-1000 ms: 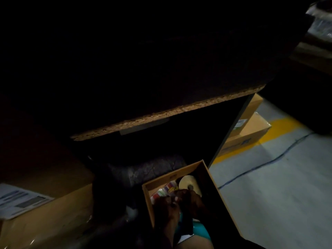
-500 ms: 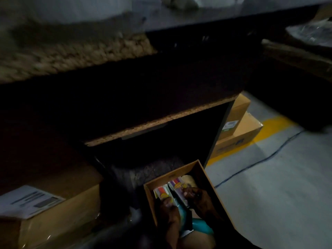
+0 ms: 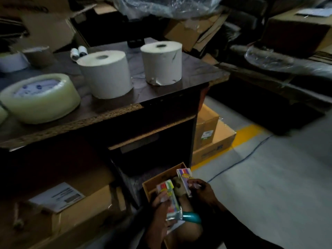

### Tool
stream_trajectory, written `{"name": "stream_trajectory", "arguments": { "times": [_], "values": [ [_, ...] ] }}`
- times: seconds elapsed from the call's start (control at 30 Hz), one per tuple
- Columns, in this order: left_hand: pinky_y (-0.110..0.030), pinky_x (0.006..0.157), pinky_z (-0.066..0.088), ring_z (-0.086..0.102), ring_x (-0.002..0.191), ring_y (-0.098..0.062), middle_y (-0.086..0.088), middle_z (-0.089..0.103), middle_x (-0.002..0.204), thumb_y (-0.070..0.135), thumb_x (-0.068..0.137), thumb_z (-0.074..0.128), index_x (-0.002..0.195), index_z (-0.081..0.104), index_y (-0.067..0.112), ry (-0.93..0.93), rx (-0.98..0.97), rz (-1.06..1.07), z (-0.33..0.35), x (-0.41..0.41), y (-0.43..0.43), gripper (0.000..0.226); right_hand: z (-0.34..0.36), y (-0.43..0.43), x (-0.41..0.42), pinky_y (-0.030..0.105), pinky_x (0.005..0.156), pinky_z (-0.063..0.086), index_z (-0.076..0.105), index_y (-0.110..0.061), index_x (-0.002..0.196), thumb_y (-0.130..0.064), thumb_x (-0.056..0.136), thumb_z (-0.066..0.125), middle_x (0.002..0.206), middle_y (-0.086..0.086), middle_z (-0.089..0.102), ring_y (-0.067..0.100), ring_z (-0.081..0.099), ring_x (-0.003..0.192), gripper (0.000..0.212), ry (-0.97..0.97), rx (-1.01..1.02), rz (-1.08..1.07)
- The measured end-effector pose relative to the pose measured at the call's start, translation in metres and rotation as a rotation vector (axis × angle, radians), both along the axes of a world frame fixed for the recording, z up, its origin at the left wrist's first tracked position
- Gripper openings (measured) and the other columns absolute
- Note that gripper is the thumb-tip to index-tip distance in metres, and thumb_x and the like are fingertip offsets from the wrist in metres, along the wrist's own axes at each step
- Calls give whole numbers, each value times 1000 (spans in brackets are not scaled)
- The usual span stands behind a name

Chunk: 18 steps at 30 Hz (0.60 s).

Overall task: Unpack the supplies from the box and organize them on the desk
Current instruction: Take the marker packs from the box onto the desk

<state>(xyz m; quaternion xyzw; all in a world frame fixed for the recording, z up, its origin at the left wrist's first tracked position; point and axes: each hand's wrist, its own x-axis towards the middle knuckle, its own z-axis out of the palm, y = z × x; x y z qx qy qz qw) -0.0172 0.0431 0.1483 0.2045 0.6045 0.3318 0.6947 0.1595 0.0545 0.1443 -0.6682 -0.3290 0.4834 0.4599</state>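
1. Two colourful packets are the supplies in hand. Both are lifted just above the open top of the box (image 3: pixel 158 178), the left packet (image 3: pixel 168 195) over its near side and the right packet (image 3: pixel 183 177) over its far right corner.
2. The left grip (image 3: pixel 159 206) is clenched round the left packet. The right grip (image 3: pixel 202 190) pinches the right packet near its lower end.
3. Inside the box, between the two packets, a pale roll (image 3: pixel 177 186) shows. At the box's near edge lies a teal thing (image 3: pixel 191 217); I cannot tell what it is.
4. Above and beyond the box stands the bench (image 3: pixel 190 74). Two white paper rolls (image 3: pixel 106 74) stand on it straight beyond the box, and a clear tape roll (image 3: pixel 39 97) lies further to the left.
5. Risks, as I judge them:
   - The right packet is held only at one end, so a quick lift could let it slip and drop to the floor right of the box.
   - Neither grip steadies the box, so reaching up for the bench could tip it and spill the roll.
   - The bench edge nearest the box has little bare room in front of the paper rolls. A packet set there carelessly could slide off or knock a roll.
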Motion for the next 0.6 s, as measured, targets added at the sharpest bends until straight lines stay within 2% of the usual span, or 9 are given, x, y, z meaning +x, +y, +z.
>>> {"name": "stream_trajectory", "arguments": {
  "times": [0.03, 0.07, 0.1, 0.17, 0.27, 0.33, 0.4, 0.5, 0.6],
  "values": [
    [-43, 64, 58, 65, 96, -34, -14, 63, 125, 39, 74, 78, 114, 64, 30, -69, 52, 58, 25, 1, -10, 43, 14, -6, 3, 17, 51, 50, 71, 0, 89, 2, 89, 69, 74, 12, 68, 7, 66, 55, 3, 15, -17, 1],
    [-48, 69, 57, 64, 99, -38, -15, 63, 124, 29, 88, 68, 113, 65, 28, -80, 92, 61, 46, 0, -19, 25, 31, -13, 5, 15, 52, 50, 70, 0, 88, 7, 91, 63, 72, 11, 66, 4, 65, 53, 11, 8, -37, 9],
    [-52, 72, 57, 63, 103, -42, -14, 63, 124, 22, 93, 63, 113, 65, 27, -101, 112, 69, 57, 0, -24, 21, 43, -19, 9, 16, 54, 50, 72, -4, 84, 7, 93, 60, 69, 9, 66, 5, 64, 53, 18, -2, -30, 26],
    [-52, 71, 58, 63, 107, -43, -6, 63, 123, 16, 93, 65, 116, 64, 30, -119, 114, 15, 86, -5, -36, 27, 68, -31, 13, 27, 61, 52, 75, -13, 75, 1, 94, 61, 67, 8, 66, 14, 62, 58, 28, 23, 2, 21],
    [-57, 75, 58, 67, 99, -41, -4, 69, 111, 6, 91, 64, 119, 63, 25, -130, 167, -20, 128, -11, -56, 34, 118, -54, 16, 37, 71, 55, 74, -11, 86, -8, 96, 63, 73, 10, 66, 21, 62, 64, 15, 71, 55, -7],
    [-55, 74, 59, 68, 99, -42, -6, 70, 109, 3, 91, 62, 120, 64, 22, -113, 228, -15, 155, -13, -70, 35, 151, -71, 17, 47, 80, 59, 73, -11, 96, -15, 97, 63, 83, 12, 68, 26, 65, 73, 10, 109, 93, 1],
    [-53, 69, 60, 70, 94, -39, -5, 72, 106, -2, 89, 62, 116, 67, 23, -99, 267, -20, 181, -19, -80, 37, 182, -88, 17, 55, 76, 61, 73, -13, 104, -20, 95, 66, 97, 8, 70, 28, 67, 84, 13, 117, 143, -6],
    [-50, 59, 60, 73, 71, -31, -8, 77, 87, -12, 77, 67, 113, 67, 14, -140, 340, -14, 214, -30, -86, 44, 217, -107, 22, 52, 67, 62, 73, -20, 109, -26, 93, 69, 115, -1, 67, 27, 65, 100, 18, 86, 189, 32],
    [-35, 51, 57, 71, 64, -25, -11, 77, 83, -7, 54, 71, 111, 66, 4, -132, 439, -37, 249, -48, -92, 59, 250, -123, 23, 49, 62, 61, 75, -24, 104, -24, 92, 68, 119, 4, 65, 27, 63, 97, 13, 33, 230, 60]
  ]
}}
